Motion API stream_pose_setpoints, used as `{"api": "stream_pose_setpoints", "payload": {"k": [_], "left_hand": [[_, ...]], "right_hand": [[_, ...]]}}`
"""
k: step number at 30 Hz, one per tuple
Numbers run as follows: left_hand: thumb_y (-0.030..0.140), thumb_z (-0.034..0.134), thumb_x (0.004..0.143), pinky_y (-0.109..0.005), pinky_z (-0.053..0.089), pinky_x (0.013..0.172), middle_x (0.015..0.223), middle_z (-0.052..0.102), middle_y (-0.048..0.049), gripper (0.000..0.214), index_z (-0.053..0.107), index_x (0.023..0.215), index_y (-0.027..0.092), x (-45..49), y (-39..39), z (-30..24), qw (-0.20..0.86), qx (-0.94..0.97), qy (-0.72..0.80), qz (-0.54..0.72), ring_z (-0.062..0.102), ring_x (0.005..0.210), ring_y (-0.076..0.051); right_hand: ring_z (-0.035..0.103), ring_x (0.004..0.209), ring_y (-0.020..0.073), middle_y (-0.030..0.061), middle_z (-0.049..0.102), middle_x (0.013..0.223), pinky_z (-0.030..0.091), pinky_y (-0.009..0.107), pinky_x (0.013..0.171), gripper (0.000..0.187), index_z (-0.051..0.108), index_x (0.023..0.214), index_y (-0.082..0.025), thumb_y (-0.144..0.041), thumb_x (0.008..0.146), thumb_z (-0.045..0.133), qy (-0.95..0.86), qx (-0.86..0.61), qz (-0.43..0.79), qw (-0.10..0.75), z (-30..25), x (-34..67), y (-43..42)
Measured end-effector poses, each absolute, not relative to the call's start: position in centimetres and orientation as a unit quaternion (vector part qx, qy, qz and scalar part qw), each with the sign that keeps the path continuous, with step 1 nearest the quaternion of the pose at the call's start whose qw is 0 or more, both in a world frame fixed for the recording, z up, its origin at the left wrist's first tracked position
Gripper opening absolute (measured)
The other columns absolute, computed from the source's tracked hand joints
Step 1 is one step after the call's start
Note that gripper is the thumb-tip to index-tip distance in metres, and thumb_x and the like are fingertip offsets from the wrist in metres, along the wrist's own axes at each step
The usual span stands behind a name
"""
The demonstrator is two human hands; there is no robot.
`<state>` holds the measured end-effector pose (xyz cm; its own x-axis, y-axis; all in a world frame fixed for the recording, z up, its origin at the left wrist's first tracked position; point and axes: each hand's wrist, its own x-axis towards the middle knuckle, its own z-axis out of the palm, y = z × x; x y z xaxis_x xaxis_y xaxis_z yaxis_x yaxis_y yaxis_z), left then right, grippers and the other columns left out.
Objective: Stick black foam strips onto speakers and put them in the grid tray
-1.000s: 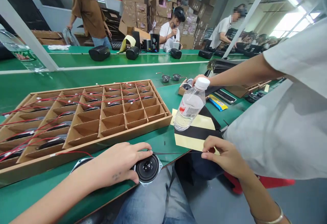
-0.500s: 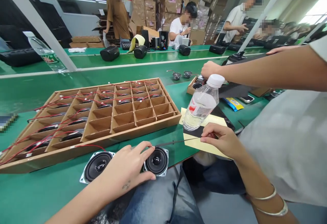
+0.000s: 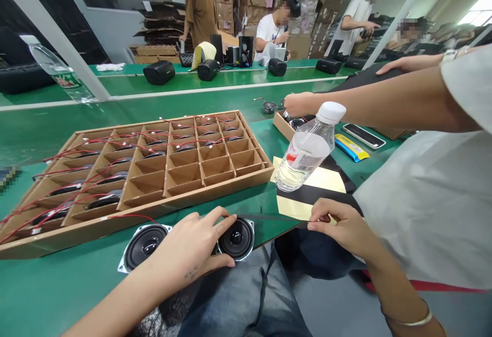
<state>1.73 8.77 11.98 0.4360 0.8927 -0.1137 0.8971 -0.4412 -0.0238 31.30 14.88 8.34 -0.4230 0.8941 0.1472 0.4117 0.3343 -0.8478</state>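
My left hand (image 3: 184, 247) grips the left side of a small square-framed speaker (image 3: 237, 238) at the table's front edge, thumb below and fingers above. A thin dark strip (image 3: 282, 217) stretches from the speaker's upper rim to my right hand (image 3: 340, 224), which pinches its far end. A second speaker (image 3: 144, 249) with a red wire lies on the table, partly covered by my left wrist. Behind them stands a divided cardboard tray (image 3: 215, 186), with wired speakers in many of its compartments.
Right of the tray, a water bottle (image 3: 303, 155) stands on yellow sheets with black strips (image 3: 290, 205). A co-worker's arm (image 3: 369, 104) reaches over a small box (image 3: 283, 126) of speakers. Beyond lie a phone (image 3: 364, 136) and a blue-yellow packet (image 3: 350, 147).
My right hand has moved slightly right and down, with the strip still stretched to the speaker. My left hand stays on the speaker. The co-worker's arm has shifted left.
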Motion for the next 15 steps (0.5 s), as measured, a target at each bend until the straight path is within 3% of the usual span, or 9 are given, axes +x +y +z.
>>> {"api": "stream_pose_setpoints", "payload": {"k": [7,15], "left_hand": [[0.044,0.069,0.068,-0.033,0.046,0.06,0.104,0.056,-0.0056,0.063,0.047,0.124,0.027,2.1,9.3,12.7,0.022,0.851,0.518,-0.082,0.057,0.067,-0.021],[0.048,0.069,0.067,-0.029,0.044,0.059,0.096,0.056,-0.0049,0.065,0.046,0.125,0.029,2.3,9.9,12.9,0.0,0.865,0.49,-0.106,0.057,0.064,-0.019]], "right_hand": [[0.046,0.054,0.0128,0.0,0.053,0.059,0.037,0.024,0.05,0.022,0.057,0.057,-0.018,-0.03,0.072,0.066,-0.751,-0.441,0.388,0.302,8.2,31.3,13.2],[0.052,0.056,0.0115,0.0003,0.056,0.065,0.041,0.022,0.051,0.014,0.061,0.065,-0.018,-0.023,0.076,0.066,-0.778,-0.376,0.399,0.307,8.1,31.2,11.2]]}}
